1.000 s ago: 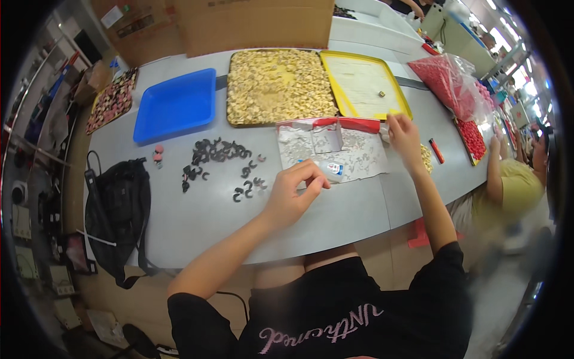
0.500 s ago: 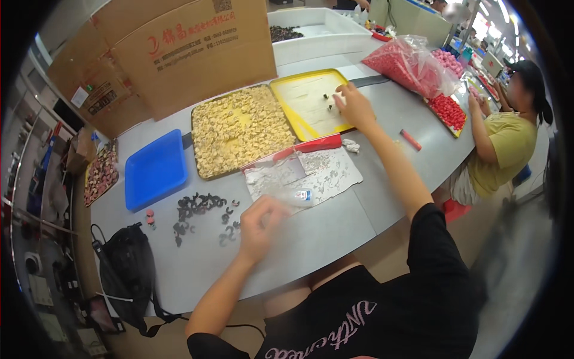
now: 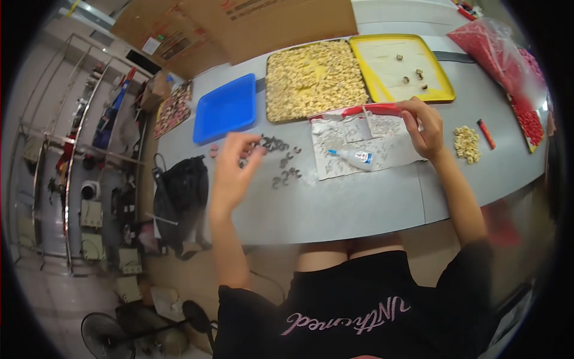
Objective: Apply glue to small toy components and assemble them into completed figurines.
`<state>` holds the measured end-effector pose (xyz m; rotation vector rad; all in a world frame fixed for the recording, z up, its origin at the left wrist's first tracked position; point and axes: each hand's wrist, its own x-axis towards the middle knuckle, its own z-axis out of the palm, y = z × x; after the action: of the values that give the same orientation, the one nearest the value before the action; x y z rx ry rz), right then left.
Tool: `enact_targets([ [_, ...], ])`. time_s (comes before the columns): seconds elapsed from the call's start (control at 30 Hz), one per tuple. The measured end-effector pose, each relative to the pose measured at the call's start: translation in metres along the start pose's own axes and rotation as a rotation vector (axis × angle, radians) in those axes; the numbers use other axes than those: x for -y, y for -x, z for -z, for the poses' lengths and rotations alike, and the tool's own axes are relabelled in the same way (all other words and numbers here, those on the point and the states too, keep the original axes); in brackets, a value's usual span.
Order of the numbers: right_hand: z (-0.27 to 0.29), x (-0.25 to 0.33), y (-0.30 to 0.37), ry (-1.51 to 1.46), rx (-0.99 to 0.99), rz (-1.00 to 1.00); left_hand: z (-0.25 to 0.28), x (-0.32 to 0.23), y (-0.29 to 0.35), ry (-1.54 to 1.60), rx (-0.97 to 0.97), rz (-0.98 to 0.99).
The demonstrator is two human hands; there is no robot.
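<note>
My left hand is over the table with thumb and fingers apart, holding nothing I can see. Right beside it lies a loose heap of small dark curved pieces. My right hand hovers at the right end of a red strip, its fingers bent but apart and seemingly holding nothing. That strip runs along the far edge of a glue-spotted white sheet. On the sheet rests a white glue bottle with a blue tip. Several small dark-and-pale pieces stand on the yellow-rimmed tray beyond my right hand.
A tray of cream-coloured pieces adjoins the yellow one. Left of it sits a blue tray; a cardboard box stands behind. Cream pieces and a red stick lie at right. A black bag hangs by the left edge.
My right hand has drawn back from the yellow tray toward me. My left hand has moved left from beside the glue bottle to the dark pieces. The view has turned left.
</note>
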<state>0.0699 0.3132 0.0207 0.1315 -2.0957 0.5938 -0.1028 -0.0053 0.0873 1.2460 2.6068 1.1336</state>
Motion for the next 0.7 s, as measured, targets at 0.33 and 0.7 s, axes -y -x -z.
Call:
enact_targets([
  [0.33,-0.022,0.029,0.004,-0.065,0.419,0.202,-0.056,0.028,0.075,-0.116,-0.094,0.108],
  [0.7,-0.03,0.034,0.014,0.06,0.54,0.221,-0.052,0.03,0.075,0.089,-0.192,0.194],
])
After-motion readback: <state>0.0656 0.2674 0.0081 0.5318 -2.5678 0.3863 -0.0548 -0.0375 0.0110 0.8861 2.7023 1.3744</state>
